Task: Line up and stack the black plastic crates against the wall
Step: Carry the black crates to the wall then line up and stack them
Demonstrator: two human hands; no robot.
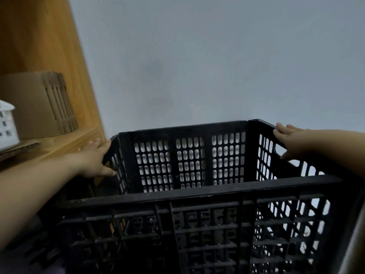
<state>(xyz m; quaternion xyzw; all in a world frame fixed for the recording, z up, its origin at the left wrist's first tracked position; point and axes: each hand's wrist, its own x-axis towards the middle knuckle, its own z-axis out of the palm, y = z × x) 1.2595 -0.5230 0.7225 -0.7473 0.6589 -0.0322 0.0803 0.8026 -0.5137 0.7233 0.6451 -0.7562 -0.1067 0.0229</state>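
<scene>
You've got the black plastic crate [189, 161] in both hands, facing the grey wall [197, 66].
Your left hand [94, 157] clamps the far-left corner, thumb inside and fingers outside. Your right hand [290, 141] pinches the right wall's rim. The wooden shelf unit [39, 36] crowds that left corner, holding a cardboard box [33, 103] and a white model building [7, 123].

One head-worn wide-angle view looks forward and down from close over the black crate [197, 191] toward the grey wall [197, 66].
</scene>
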